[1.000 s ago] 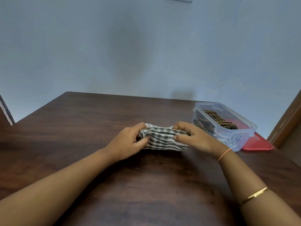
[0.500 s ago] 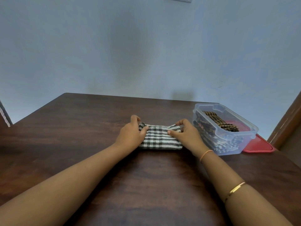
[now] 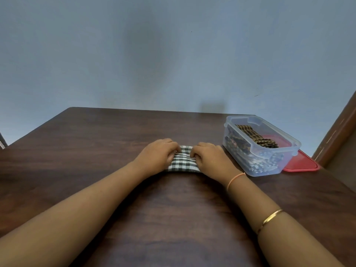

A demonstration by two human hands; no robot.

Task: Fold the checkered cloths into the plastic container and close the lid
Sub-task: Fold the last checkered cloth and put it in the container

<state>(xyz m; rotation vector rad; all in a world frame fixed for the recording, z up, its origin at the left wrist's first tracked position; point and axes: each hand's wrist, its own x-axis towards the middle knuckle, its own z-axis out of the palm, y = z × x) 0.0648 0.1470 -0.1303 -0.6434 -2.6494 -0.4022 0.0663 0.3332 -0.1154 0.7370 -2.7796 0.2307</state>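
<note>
The dark wooden table (image 3: 96, 160) carries everything, and I work at its middle so the folding has bare wood on all sides. From my hands, the widest free stretch runs from nine round to twelve o'clock, where the far edge meets the wall. The clear plastic container (image 3: 269, 166) sits open at about two o'clock, near my right wrist but not touching it. I judge it is parked there so that each finished bundle needs only a short lift over the near rim. A brown checkered cloth (image 3: 254, 135) and other patterned folds already lie inside. The red lid (image 3: 302, 164) lies flat at three o'clock, partly beneath and beyond the container and close to the table's right edge, so it is out of the way until closing. The green-and-white checkered cloth (image 3: 183, 163) lies on the wood between my palms, folded into a narrow band. My left hand (image 3: 159, 155) and right hand (image 3: 211, 159) cover its two ends. The fingers (image 3: 174, 151) of both are curled, with the tips pinching the fabric near its middle, I think to hold the crease. I cannot see my thumbs.
</note>
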